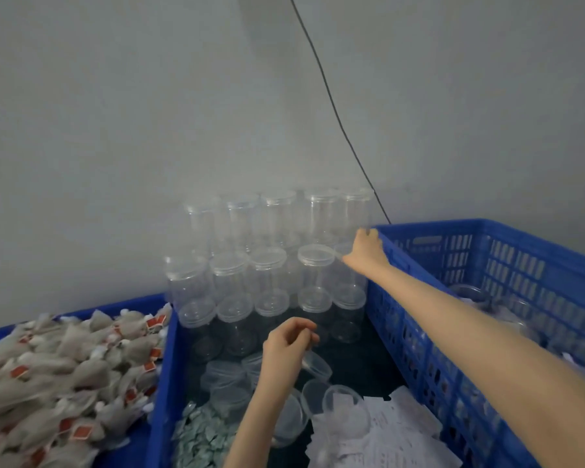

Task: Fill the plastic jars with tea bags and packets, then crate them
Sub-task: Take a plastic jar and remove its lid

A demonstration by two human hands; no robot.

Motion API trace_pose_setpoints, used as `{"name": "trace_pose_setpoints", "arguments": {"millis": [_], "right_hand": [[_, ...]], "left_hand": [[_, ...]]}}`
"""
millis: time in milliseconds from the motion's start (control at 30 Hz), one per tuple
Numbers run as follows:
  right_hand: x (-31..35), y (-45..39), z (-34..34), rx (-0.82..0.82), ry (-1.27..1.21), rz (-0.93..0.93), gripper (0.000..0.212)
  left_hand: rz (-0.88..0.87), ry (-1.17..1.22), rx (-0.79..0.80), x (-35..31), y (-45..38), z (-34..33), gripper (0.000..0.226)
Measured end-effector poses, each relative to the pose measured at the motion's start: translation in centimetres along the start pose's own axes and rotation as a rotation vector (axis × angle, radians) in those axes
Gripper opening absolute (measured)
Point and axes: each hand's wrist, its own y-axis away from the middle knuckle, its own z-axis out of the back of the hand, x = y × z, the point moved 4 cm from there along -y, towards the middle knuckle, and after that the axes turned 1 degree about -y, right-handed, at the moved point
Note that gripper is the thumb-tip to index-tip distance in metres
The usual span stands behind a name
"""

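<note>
Clear plastic jars (267, 265) with lids stand stacked in three rows against the wall. My right hand (365, 251) reaches across to the right end of the middle row, fingers curled over the top of a clear jar (350, 282). My left hand (289, 342) hovers lower, fingers loosely curled, above loose clear lids (227, 376). A tilted clear lid (318, 364) sits against its palm; whether it is gripped is unclear. Tea bags (65, 366) with red tags fill the left blue crate. Small green packets (200, 437) lie at the bottom.
A tall blue slatted crate (487, 251) stands on the right with filled jars (470, 292) inside. White paper slips (392, 423) lie beside open jars in the middle bin (168, 366). A black cable (335, 113) runs down the grey wall.
</note>
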Motion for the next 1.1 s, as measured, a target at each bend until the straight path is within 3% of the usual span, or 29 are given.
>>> {"name": "trace_pose_setpoints", "arguments": {"millis": [133, 300, 667, 800, 900, 1033, 1100], "right_hand": [[-2.0, 0.1, -3.4, -0.102, -0.066, -0.043, 0.08], [-3.5, 0.3, -6.1, -0.107, -0.128, -0.042, 0.076], [-3.3, 4.0, -3.0, -0.461, -0.332, 0.011, 0.059], [-2.8, 6.3, -1.7, -0.417, -0.339, 0.052, 0.061], [-1.9, 8.1, -1.1, -0.332, -0.29, 0.181, 0.063], [0.5, 11.2, -1.2, -0.107, -0.376, 0.405, 0.064], [1.8, 12.9, -1.7, -0.016, -0.474, 0.48, 0.062]], "left_hand": [[0.004, 0.017, -0.048, 0.0, -0.4, 1.1, 0.022], [0.075, 0.07, -0.125, 0.4, -1.6, 1.9, 0.024], [0.057, 0.039, -0.115, 0.1, -1.7, 1.9, 0.025], [-0.002, 0.014, -0.119, -1.7, -2.3, 2.1, 0.024], [-0.078, -0.047, -0.097, -3.4, -2.6, 2.1, 0.021], [-0.096, -0.127, 0.055, -4.9, -3.2, 2.1, 0.085], [-0.094, -0.202, 0.174, -5.2, -3.3, 2.5, 0.101]]}}
